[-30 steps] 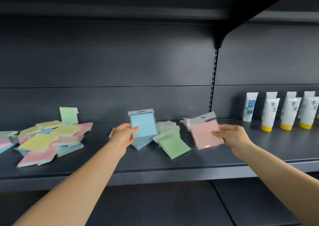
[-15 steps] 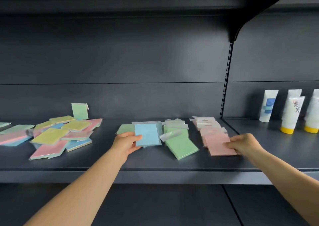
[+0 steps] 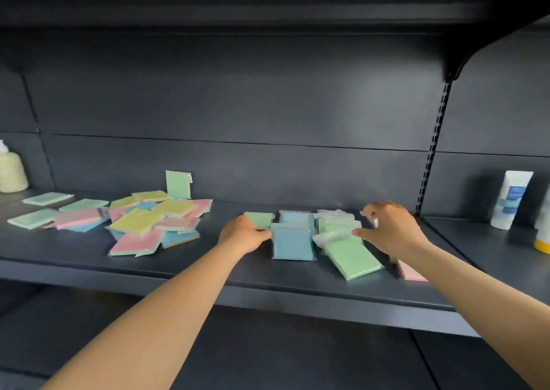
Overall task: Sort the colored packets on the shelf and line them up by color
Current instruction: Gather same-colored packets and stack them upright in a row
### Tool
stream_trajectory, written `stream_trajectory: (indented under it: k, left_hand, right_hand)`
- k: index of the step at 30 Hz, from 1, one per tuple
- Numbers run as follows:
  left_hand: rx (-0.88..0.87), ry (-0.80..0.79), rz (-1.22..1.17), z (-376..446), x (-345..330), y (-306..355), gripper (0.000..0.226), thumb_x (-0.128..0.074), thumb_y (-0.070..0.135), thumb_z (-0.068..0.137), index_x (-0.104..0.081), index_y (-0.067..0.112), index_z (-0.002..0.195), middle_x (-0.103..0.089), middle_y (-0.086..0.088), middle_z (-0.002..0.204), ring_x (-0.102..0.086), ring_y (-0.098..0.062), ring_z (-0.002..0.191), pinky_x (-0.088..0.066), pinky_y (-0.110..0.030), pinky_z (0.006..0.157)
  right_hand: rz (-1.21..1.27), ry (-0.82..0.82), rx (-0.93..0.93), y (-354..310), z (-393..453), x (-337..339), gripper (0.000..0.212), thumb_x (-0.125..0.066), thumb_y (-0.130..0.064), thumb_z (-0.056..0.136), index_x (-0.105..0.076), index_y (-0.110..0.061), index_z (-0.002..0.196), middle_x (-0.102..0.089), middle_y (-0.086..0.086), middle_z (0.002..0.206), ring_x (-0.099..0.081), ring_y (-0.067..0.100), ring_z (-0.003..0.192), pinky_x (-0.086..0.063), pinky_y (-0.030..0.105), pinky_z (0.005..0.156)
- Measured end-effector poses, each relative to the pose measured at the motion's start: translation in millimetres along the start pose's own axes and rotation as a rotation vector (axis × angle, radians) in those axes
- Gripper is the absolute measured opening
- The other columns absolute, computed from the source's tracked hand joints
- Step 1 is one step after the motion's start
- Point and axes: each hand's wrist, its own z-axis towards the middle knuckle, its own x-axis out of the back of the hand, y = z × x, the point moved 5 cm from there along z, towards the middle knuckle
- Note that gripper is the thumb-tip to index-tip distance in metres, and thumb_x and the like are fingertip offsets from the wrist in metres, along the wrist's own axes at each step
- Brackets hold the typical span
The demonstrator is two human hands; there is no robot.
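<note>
Dark shelf has the unsorted heap at left, then left hand pinching the blue packet edge, right hand spread loosely over the green packet; they look light, slick, best pinched by the edges.

Both forearms bare to the frame's edge — left hand and right hand ungloved, ringless

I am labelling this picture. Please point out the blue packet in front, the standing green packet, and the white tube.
blue packet (image 3: 292, 245), head view, front face.
standing green packet (image 3: 177, 184), head view, face.
white tube (image 3: 511, 200), head view, body.
</note>
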Motion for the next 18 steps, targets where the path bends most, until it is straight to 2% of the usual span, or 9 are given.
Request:
stream_trajectory:
  k: [2,5,7,10,14,18]
  left_hand:
    - [-0.022,0.065,0.069,0,24,-23,0.041,-0.058,0.043,0.086,-0.059,0.009,0.109,-0.063,-0.01,0.107,-0.06,-0.027,0.101,-0.047,-0.032,0.075]
    - [-0.092,0.174,0.252,1,67,-68,0.043,-0.055,0.04,0.087,-0.053,0.016,0.123,-0.059,-0.005,0.122,-0.056,-0.027,0.11,-0.049,-0.035,0.086]
    - [-0.127,0.216,0.368,1,96,-102,0.038,-0.051,0.038,0.089,-0.054,0.017,0.122,-0.059,-0.007,0.123,-0.054,-0.029,0.112,-0.047,-0.036,0.086]
    - [-0.073,0.208,0.486,3,139,-162,0.041,-0.053,0.036,0.088,-0.054,0.013,0.121,-0.056,-0.009,0.124,-0.05,-0.03,0.117,-0.043,-0.036,0.09]
    - [-0.018,0.189,0.473,10,191,-246,0.039,-0.052,0.036,0.088,-0.053,0.012,0.119,-0.054,-0.009,0.121,-0.047,-0.029,0.116,-0.043,-0.036,0.092]
    - [0.013,0.146,0.408,24,234,-327,0.037,-0.054,0.034,0.086,-0.055,0.011,0.115,-0.057,-0.007,0.119,-0.052,-0.026,0.109,-0.045,-0.033,0.085]
  right_hand:
    - [-0.016,-0.027,0.109,-43,4,-7,0.047,-0.068,-0.043,0.08,-0.057,-0.019,0.119,-0.056,0.003,0.122,-0.048,0.025,0.116,-0.039,0.029,0.088]
    - [0.005,-0.08,0.224,-109,6,-22,0.054,-0.069,-0.042,0.081,-0.052,-0.018,0.126,-0.051,0.005,0.127,-0.044,0.027,0.122,-0.038,0.032,0.098]
    - [0.015,-0.118,0.284,-153,5,-34,0.058,-0.068,-0.042,0.081,-0.049,-0.018,0.13,-0.049,0.006,0.129,-0.041,0.027,0.124,-0.038,0.033,0.1]
    - [0.038,-0.141,0.34,-218,3,-50,0.059,-0.068,-0.039,0.082,-0.046,-0.02,0.133,-0.046,0.004,0.132,-0.037,0.025,0.128,-0.036,0.031,0.1]
    - [0.065,-0.148,0.386,-303,2,-76,0.058,-0.066,-0.039,0.083,-0.046,-0.02,0.133,-0.046,0.005,0.131,-0.036,0.024,0.127,-0.037,0.03,0.096]
    - [0.058,-0.172,0.405,-387,2,-109,0.06,-0.068,-0.042,0.08,-0.048,-0.019,0.132,-0.049,0.006,0.129,-0.041,0.025,0.123,-0.038,0.032,0.098]
